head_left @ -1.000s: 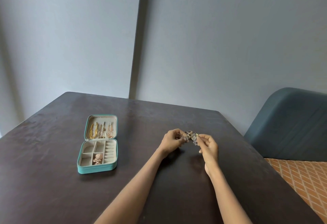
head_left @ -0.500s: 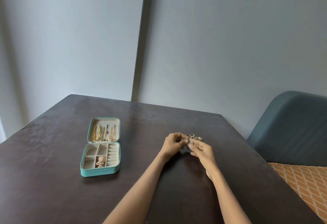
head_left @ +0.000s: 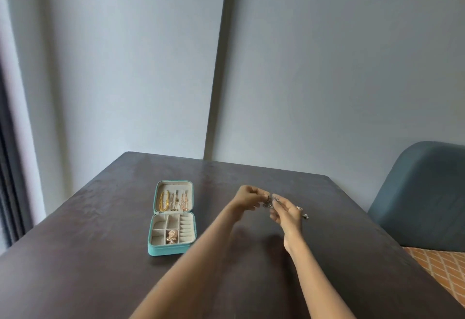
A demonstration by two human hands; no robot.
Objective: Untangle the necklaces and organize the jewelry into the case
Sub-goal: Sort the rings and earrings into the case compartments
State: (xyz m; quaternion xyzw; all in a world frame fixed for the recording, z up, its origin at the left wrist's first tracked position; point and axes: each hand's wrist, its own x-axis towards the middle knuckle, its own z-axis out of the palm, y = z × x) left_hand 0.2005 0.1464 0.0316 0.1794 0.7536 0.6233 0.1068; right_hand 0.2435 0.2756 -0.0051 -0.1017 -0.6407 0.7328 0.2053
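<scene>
Over the dark table (head_left: 100, 230), both hands pinch a small silvery tangle of necklaces (head_left: 268, 201), held a little above the tabletop. My left hand (head_left: 247, 196) grips its left side, my right hand (head_left: 285, 211) its right side. A strand end (head_left: 305, 215) pokes out past my right hand. The open teal jewelry case (head_left: 153, 249) lies left of my hands. Gold chains (head_left: 173, 201) hang in its lid, and a rose-gold piece (head_left: 172, 236) sits in a front compartment of the tray.
A teal-grey chair back (head_left: 422, 193) stands at the table's right edge, with orange patterned floor (head_left: 437, 268) below it. A pale wall runs behind the table's far edge. A dark curtain (head_left: 7, 180) hangs at far left.
The view has tilted up and shifted, so the table sits lower in the frame. My hands stay together on the tangle, and a strand end now shows beyond my right hand.
</scene>
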